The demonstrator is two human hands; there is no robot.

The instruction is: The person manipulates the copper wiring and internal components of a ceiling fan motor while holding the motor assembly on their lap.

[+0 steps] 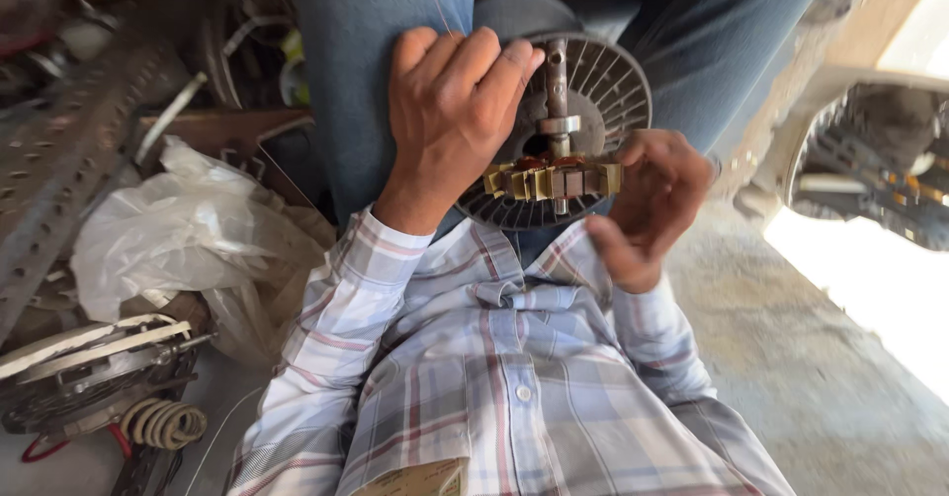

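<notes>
Cluttered workshop floor fills the head view: a crumpled white plastic bag (188, 229) lies at left, a round motor part with coiled wire (94, 372) sits lower left, and bare concrete floor (830, 377) spreads at right. The person, in a plaid shirt (494, 377) and jeans (395, 81), holds a round finned metal rotor disc (608, 91) against the lap. A steel shaft (557, 91) stands on the disc, its long axis running away from the body, with a brass-coloured toothed piece (549, 180) across its near end. The left hand (450, 111) lies curled over the disc's left rim, fingers closed on it, thumb tip just beside the shaft. The right hand (652, 205) is half curled, fingertips touching the toothed piece's right end. Both hands sit equally near.
</notes>
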